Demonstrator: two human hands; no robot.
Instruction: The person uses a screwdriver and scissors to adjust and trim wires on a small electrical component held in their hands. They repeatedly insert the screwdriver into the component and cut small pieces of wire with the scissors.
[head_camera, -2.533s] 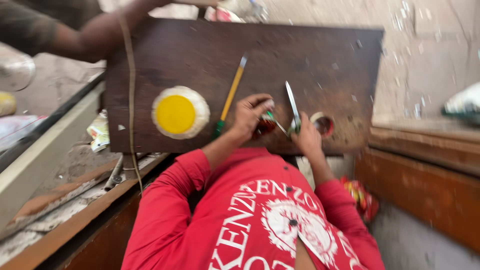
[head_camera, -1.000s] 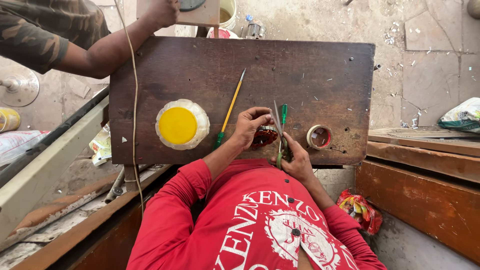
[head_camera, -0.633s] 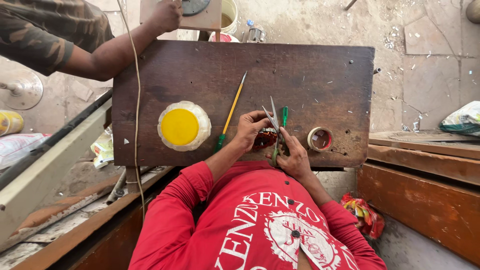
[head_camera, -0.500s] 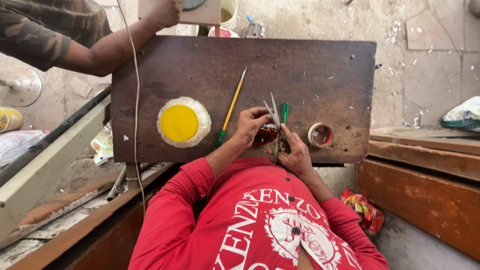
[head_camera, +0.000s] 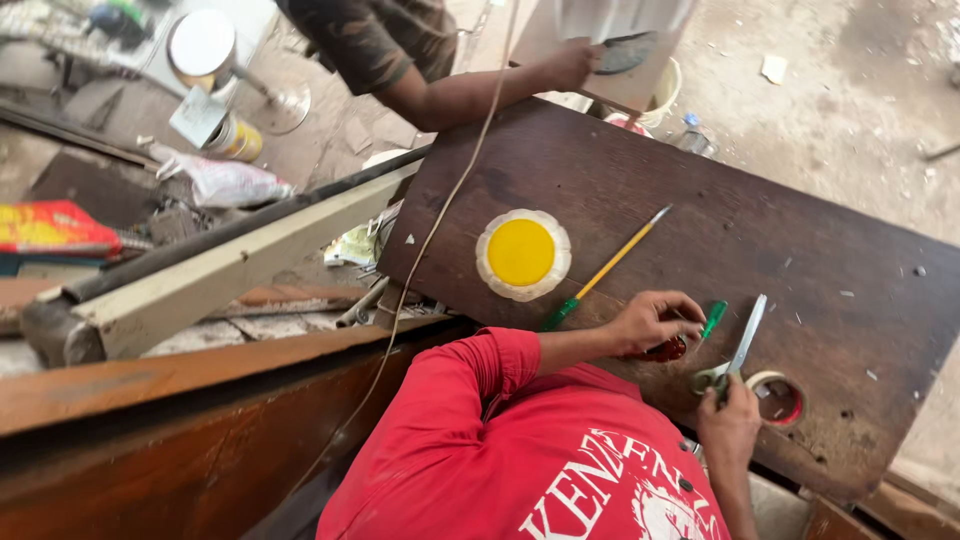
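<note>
My left hand (head_camera: 652, 320) rests on a dark wooden board (head_camera: 700, 200), fingers curled over a small red-brown object (head_camera: 665, 350). Below and to its right, my right hand (head_camera: 728, 428) grips the handles of a pair of scissors (head_camera: 740, 345), blades pointing away from me and lying over the board. A green pen-like stick (head_camera: 712, 318) lies between the two hands. Just right of my right hand is a roll of tape (head_camera: 778, 396). A yellow pencil with a green end (head_camera: 605, 268) and a yellow disc with a white rim (head_camera: 522, 253) lie to the left.
Another person in a camouflage shirt (head_camera: 375, 40) reaches over the board's far edge, a hand (head_camera: 570, 65) on a flat panel. A cord (head_camera: 440, 220) crosses the board's left end. A pale beam (head_camera: 230, 270), wooden planks (head_camera: 150, 400), tins and bags lie at left.
The view has swung and tilted, so the board now runs diagonally. My right hand has drawn the scissors away to the right of my left hand, which stays on the red-brown object.
</note>
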